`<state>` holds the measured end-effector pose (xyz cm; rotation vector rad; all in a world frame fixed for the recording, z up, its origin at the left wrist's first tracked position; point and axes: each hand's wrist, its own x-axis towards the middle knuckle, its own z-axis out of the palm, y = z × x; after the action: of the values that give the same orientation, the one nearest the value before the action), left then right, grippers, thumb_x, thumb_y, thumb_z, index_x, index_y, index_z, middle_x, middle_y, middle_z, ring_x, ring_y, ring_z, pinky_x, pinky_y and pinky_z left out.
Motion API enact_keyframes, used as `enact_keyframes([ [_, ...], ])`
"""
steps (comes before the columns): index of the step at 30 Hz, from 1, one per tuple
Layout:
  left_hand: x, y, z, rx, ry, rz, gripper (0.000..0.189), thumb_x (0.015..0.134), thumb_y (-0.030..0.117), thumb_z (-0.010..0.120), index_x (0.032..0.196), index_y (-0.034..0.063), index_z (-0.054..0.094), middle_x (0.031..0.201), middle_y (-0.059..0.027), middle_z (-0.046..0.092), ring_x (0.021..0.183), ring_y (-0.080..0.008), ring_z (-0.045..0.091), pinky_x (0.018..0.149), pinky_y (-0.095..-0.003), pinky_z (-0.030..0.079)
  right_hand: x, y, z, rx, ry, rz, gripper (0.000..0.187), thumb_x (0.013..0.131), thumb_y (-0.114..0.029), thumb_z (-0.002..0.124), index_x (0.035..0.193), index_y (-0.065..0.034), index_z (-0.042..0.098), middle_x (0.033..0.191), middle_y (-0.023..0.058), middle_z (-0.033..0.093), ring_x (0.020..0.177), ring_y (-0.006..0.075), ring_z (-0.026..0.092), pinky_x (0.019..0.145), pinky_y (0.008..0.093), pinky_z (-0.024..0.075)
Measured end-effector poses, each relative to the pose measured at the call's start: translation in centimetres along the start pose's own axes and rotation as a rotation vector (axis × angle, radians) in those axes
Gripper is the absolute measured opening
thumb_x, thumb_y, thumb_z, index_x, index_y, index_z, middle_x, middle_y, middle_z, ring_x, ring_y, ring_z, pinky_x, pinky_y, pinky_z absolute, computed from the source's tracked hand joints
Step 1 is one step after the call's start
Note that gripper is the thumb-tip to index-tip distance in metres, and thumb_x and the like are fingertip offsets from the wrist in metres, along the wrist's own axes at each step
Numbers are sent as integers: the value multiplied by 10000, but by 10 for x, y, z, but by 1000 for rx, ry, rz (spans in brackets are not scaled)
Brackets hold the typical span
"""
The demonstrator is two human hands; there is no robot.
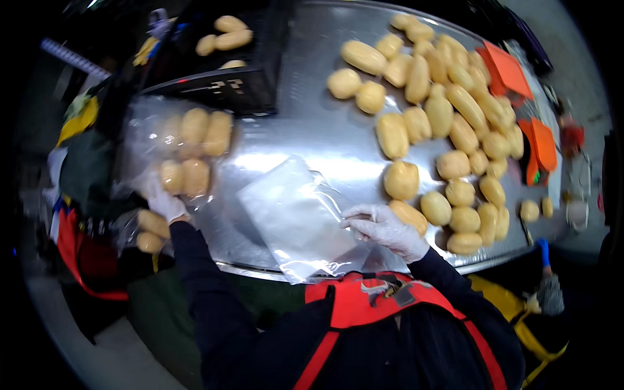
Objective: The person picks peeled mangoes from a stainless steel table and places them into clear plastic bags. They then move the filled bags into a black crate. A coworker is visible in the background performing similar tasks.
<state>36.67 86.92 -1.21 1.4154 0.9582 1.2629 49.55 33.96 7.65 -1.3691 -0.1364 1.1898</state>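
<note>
Peeled potatoes [438,112] lie in a large group on the right of a stainless steel table [312,131]. My right hand [385,231], in a thin whitish glove, has its fingers closed at the edge of a stack of clear plastic bags [297,214]; whether it pinches one is hard to tell. My left hand [165,200], gloved alike, is at the lower edge of a clear bag of potatoes [195,146] on the table's left side. Plastic film and blur partly hide its fingers. Just below that hand is another clear bag with potatoes [152,229].
A black plastic crate [214,90] with several potatoes stands at the upper left. Two orange plastic things [507,73], [538,148] lie at the table's right edge. Two small potatoes [529,210] sit at the lower right. Other people's gloved hands show at both sides.
</note>
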Motion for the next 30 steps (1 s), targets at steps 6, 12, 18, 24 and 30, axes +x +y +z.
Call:
enact_keyframes([
  [6,7,11,2,-38,-57,-103,400,965,174,672,1304,-19,583,1246,-150,626,1101,-287,615,937,-425,534,-30,10,-33,-7,217,12,298,1005,-206,623,1236,-18,648,1045,15,716,742,43,589,672,183,474],
  [12,-121,97,42,291,27,133,358,862,22,740,1178,-20,577,1051,-130,631,960,-213,612,822,-365,534,-62,37,-67,75,475,-99,281,977,-184,641,1213,-31,652,985,4,691,738,38,568,656,180,452],
  [18,-334,86,14,679,-1172,245,325,787,144,793,1043,41,622,977,-110,592,913,-253,586,822,-366,493,-80,96,-90,-40,677,-250,238,955,-64,633,1179,18,652,1009,56,694,779,106,613,702,246,499],
  [24,-386,72,2,901,-1345,436,265,822,201,763,1011,70,630,1017,-153,594,964,-354,566,833,-452,492,-97,107,-101,-854,884,-573,277,872,-37,657,1148,-58,664,1049,146,675,948,316,638,854,393,518],
  [30,-392,66,2,971,-1354,633,133,896,178,661,977,73,647,980,-126,623,930,-346,601,781,-442,518,-87,113,-88,-1178,796,-656,320,793,-85,677,1113,-84,668,1187,123,612,1024,357,577,875,454,486],
])
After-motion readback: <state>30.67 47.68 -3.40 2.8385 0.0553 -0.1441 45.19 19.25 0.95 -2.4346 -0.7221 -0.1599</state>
